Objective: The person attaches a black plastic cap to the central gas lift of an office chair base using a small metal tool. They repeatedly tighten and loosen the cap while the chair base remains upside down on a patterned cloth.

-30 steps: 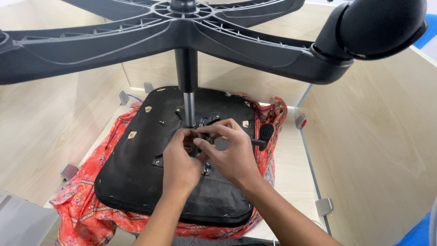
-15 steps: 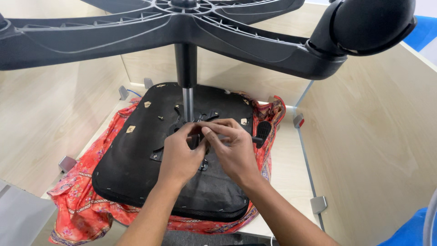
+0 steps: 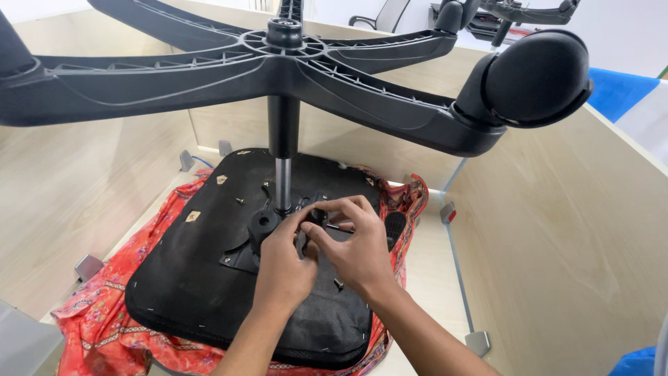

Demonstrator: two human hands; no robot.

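Note:
An upturned black office chair seat (image 3: 202,278) lies on a red patterned cloth (image 3: 104,327). A gas-lift column (image 3: 283,160) rises from the seat's black metal mechanism (image 3: 261,230) up to the star-shaped chair base (image 3: 278,63), which has a black caster wheel (image 3: 536,76) at its right arm. My left hand (image 3: 285,268) and my right hand (image 3: 351,247) meet at the mechanism just right of the column. The fingers of both pinch a small black part (image 3: 316,217) there. What the part is stays unclear behind the fingers.
Light wooden panels (image 3: 557,230) wall in the work area on the left, back and right, with metal corner brackets (image 3: 89,266) at their feet. Loose screws (image 3: 240,201) lie on the seat. Another chair base (image 3: 529,10) stands beyond the back wall.
My hands have stayed at the mechanism, with the fingers shifting slightly on the small part. The camera view has tilted a little, showing more of the chair base.

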